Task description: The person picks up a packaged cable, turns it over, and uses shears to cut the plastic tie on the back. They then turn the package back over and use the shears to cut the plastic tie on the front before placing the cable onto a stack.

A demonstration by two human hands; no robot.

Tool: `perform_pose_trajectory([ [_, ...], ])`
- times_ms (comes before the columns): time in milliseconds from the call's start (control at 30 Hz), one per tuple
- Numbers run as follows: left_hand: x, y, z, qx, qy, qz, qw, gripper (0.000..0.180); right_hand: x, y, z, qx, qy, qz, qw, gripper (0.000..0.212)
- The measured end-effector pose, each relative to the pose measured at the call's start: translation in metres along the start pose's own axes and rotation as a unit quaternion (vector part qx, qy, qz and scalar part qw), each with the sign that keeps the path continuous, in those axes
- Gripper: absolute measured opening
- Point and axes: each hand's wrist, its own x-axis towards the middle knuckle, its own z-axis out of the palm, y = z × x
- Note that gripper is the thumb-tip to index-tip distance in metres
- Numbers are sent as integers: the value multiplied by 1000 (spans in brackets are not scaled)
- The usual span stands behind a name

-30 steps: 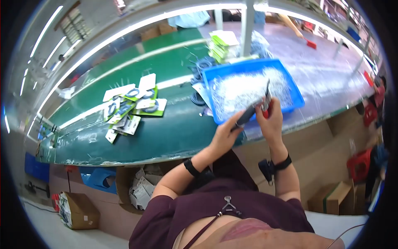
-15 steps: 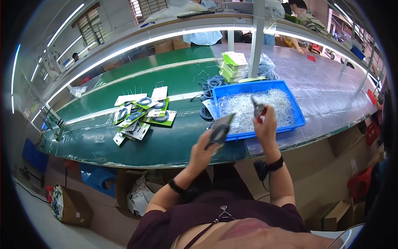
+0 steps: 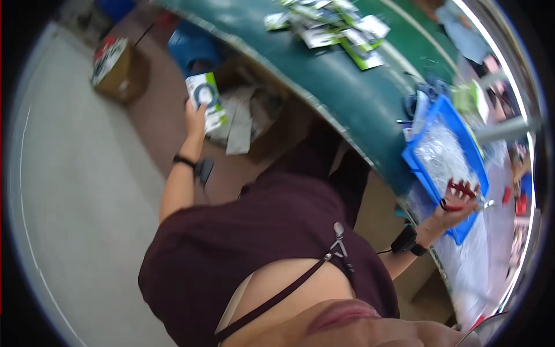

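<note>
Off to the left, beyond the table's edge, my left hand (image 3: 195,121) grips a white and green card (image 3: 215,118) with a coiled blue-grey cable on its front. It is held over the floor beside an open cardboard box. My right hand (image 3: 452,215) is turned palm up over the near end of a blue tray (image 3: 418,166). Red-handled cutters (image 3: 457,202) lie in its curled fingers, their metal tip pointing right. Clear, thin plastic strips (image 3: 442,149) fill the tray.
A pile of carded cables (image 3: 364,43) lies on the green table (image 3: 277,55). Loose cable coils (image 3: 428,95) sit behind the tray. Below the table edge stand the box of papers (image 3: 245,118), a blue stool (image 3: 193,49) and another carton (image 3: 130,72).
The view has swung round to the left. My left hand has carried the carded cable away from the tray, out past the table edge. My right hand has turned palm up, keeping the cutters.
</note>
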Motion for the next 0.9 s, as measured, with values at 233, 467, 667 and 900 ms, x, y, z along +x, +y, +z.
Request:
perform_pose_trajectory([
  [233,15,-83,8,70,-27,-86,994,48,-15,7,10,-7,52,68,996,65],
  [467,48,126,142,98,-197,272,937,41,-48,-6,-1,-35,40,72,996,67],
  [667,36,178,314,142,-328,508,783,46,-80,-5,7,-67,75,103,990,71],
  [900,71,160,421,326,-220,688,610,39,-99,-19,9,-91,103,91,986,72],
])
